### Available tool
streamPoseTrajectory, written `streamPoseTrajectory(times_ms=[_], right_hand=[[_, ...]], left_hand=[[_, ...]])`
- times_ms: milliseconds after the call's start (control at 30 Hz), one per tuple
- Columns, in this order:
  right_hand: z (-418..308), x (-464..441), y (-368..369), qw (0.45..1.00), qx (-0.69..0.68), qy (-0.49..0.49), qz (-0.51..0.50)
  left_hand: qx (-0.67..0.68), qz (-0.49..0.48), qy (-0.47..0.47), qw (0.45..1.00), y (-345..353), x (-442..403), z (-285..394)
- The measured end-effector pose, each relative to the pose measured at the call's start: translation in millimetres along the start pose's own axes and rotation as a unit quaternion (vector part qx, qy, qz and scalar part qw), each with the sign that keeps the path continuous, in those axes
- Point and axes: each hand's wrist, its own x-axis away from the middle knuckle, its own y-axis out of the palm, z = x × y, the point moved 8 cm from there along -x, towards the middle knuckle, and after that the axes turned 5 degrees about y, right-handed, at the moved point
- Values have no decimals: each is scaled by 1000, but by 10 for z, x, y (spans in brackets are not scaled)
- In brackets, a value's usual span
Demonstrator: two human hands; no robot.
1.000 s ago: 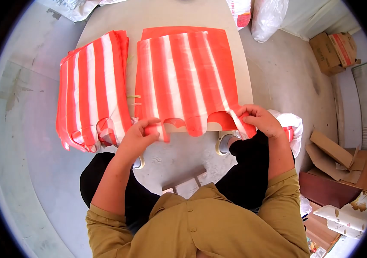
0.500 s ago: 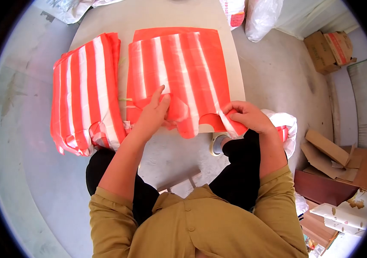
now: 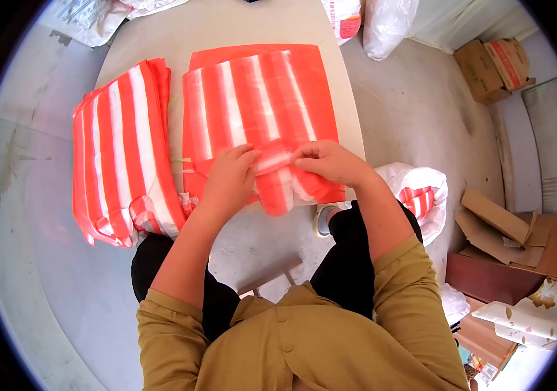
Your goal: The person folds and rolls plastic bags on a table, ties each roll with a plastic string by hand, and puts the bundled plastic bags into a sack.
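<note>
A red-and-white striped plastic bag [image 3: 246, 98] lies flat on the table [image 3: 278, 23], with plain red plastic showing beyond its top and right edges. My left hand [image 3: 233, 173] pinches a folded-in handle strip near the bag's front edge. Close beside it, my right hand [image 3: 330, 161] pinches the other handle strip, folded in from the right. The two strips meet between my hands, above a rounded flap that hangs at the table's front edge. Left of the bag lies a thick stack of similar striped bags [image 3: 118, 143].
A white sack [image 3: 438, 215] with striped bundles inside stands on the floor by my right knee. Cardboard boxes [image 3: 487, 68] are at the back right, and an open carton [image 3: 497, 225] lies on the right. White bags [image 3: 389, 26] stand beyond the table.
My left hand has folded the left handle strip inward and up. My right hand has then brought the right strip in towards the middle. The view has shifted slightly to the right.
</note>
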Motion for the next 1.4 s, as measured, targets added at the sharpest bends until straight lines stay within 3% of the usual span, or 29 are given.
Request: streamPoseTrajectory(times_ms=[133, 233, 333, 433, 533, 633, 767, 967, 1167, 1400], right_hand=[[-143, -6, 142, 986, -161, 40, -17], [-163, -61, 152, 992, -125, -6, 5], [-178, -112, 156, 994, -6, -110, 22], [-265, 49, 236, 993, 103, -51, -26], [-368, 274, 512, 888, 352, -295, 10], [-301, 441, 760, 834, 435, -339, 32], [-212, 387, 897, 767, 490, -390, 139], [-251, 387, 808, 807, 412, -405, 120], [-442, 245, 400, 889, 228, -340, 206], [-315, -168, 340, 926, 238, -199, 214]], left_hand=[[38, -29, -59, 997, -14, 5, 18], [54, -28, -66, 996, -21, 25, -20], [33, -52, -61, 996, -32, -2, 41], [13, -24, -13, 1000, -35, 20, 149], [-34, -68, 15, 997, 26, 36, 153], [-54, -49, 40, 997, 52, 79, 122], [-62, -65, 44, 995, 39, 94, 143], [-50, -82, 50, 994, 28, 88, 118], [-35, -62, 67, 995, 21, 112, 86], [-7, -48, 35, 998, -59, 53, 163]])
